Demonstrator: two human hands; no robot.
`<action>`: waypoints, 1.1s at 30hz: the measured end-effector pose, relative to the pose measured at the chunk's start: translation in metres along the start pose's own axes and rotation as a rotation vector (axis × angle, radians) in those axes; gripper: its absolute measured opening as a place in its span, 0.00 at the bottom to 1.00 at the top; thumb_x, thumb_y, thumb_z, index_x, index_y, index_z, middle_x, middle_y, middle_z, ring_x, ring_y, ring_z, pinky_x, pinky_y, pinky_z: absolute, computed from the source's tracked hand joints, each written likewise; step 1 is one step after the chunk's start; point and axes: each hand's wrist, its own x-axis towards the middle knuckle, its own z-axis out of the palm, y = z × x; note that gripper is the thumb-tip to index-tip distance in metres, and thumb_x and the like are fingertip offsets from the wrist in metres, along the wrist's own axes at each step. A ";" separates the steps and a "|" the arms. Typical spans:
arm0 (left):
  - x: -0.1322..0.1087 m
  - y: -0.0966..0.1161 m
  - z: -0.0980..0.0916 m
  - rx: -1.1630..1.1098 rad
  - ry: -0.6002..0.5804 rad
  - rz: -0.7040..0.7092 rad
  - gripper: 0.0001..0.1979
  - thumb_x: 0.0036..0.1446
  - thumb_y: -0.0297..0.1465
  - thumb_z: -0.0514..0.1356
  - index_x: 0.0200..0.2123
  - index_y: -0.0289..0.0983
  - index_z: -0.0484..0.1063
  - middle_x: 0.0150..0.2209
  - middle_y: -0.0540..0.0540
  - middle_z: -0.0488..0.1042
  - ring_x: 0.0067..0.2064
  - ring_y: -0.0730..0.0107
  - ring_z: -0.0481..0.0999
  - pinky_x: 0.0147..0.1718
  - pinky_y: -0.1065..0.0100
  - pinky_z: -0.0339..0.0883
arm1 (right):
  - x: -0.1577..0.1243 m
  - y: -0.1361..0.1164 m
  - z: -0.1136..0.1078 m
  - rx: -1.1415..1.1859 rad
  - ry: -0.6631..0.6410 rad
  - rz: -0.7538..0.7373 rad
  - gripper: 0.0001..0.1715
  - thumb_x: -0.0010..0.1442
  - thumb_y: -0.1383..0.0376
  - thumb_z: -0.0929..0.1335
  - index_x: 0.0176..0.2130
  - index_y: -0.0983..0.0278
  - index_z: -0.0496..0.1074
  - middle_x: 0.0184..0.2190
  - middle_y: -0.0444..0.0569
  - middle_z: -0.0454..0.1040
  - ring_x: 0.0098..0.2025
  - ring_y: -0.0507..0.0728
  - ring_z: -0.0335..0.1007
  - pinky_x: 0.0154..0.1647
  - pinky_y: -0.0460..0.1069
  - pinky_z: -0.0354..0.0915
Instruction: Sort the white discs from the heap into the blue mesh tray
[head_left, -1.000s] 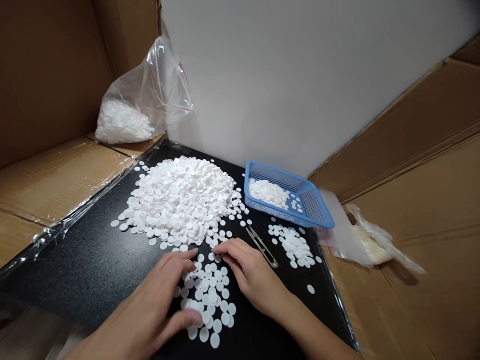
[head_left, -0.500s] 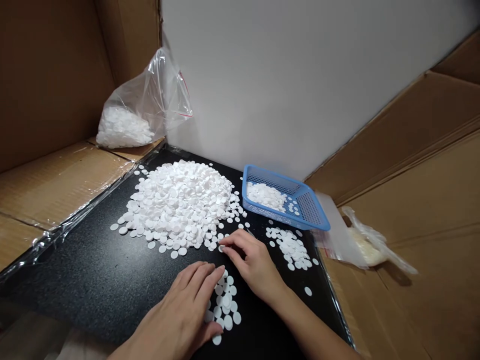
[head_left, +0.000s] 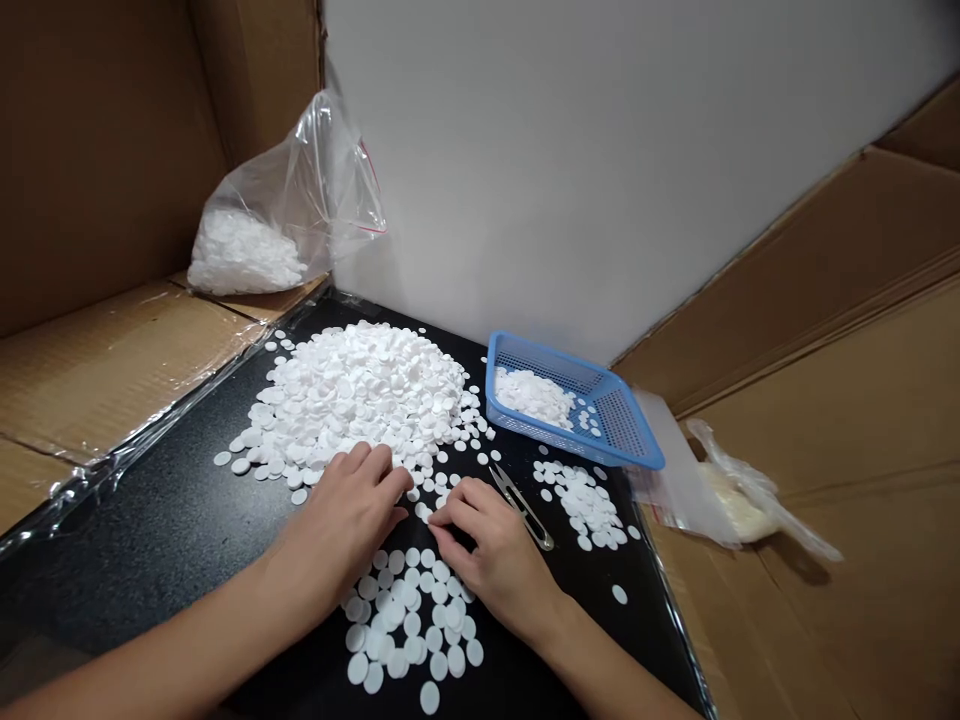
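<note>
Small flat white discs lie in a large heap [head_left: 360, 390] on a black tabletop. At the heap's front edge is my left hand [head_left: 352, 515], fingers loosely bent, with a gap between thumb and forefinger. My right hand [head_left: 487, 545] is just to its right, thumb and forefinger pinched at a white disc [head_left: 423, 513]. Below both hands, a loose group of discs [head_left: 412, 625] is spread out, many of them flat and some overlapping. Metal thread snips [head_left: 523, 507] lie beside my right hand.
A blue perforated basket [head_left: 622, 455] with discs in it stands at the back right. In front of it is a smaller disc pile [head_left: 589, 505]. A clear bag of white pieces [head_left: 247, 250] sits back left, another plastic bag [head_left: 739, 500] at right. Cardboard and a pale wall surround the table.
My left hand has moved up and away from the near disc group to the heap's edge, uncovering more discs. My right hand has shifted slightly down and left, and the snips now show.
</note>
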 end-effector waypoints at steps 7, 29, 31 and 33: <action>0.023 -0.005 0.004 0.093 -0.052 0.155 0.07 0.57 0.20 0.63 0.30 0.36 0.72 0.33 0.47 0.70 0.38 0.59 0.66 0.35 0.62 0.53 | 0.003 -0.003 -0.008 0.119 0.012 0.171 0.10 0.61 0.74 0.66 0.31 0.61 0.68 0.29 0.44 0.68 0.33 0.54 0.67 0.34 0.48 0.63; 0.011 -0.012 0.006 0.095 0.084 0.258 0.08 0.58 0.18 0.58 0.33 0.38 0.68 0.35 0.47 0.66 0.39 0.60 0.62 0.35 0.62 0.50 | 0.007 -0.008 -0.003 -0.060 -0.074 0.097 0.07 0.59 0.74 0.72 0.33 0.63 0.73 0.34 0.45 0.73 0.38 0.55 0.68 0.41 0.52 0.59; 0.011 -0.011 0.007 0.096 0.087 0.249 0.08 0.59 0.19 0.58 0.33 0.37 0.69 0.35 0.47 0.67 0.39 0.60 0.62 0.36 0.62 0.51 | 0.003 -0.008 -0.006 -0.062 -0.118 -0.004 0.07 0.61 0.75 0.70 0.36 0.63 0.74 0.34 0.45 0.75 0.39 0.55 0.68 0.42 0.52 0.58; 0.010 -0.011 0.008 0.086 0.082 0.236 0.07 0.59 0.20 0.59 0.34 0.37 0.70 0.35 0.47 0.67 0.39 0.60 0.63 0.36 0.61 0.52 | 0.000 -0.007 -0.013 -0.049 -0.166 -0.084 0.10 0.62 0.76 0.68 0.39 0.63 0.74 0.35 0.45 0.76 0.41 0.55 0.69 0.44 0.53 0.57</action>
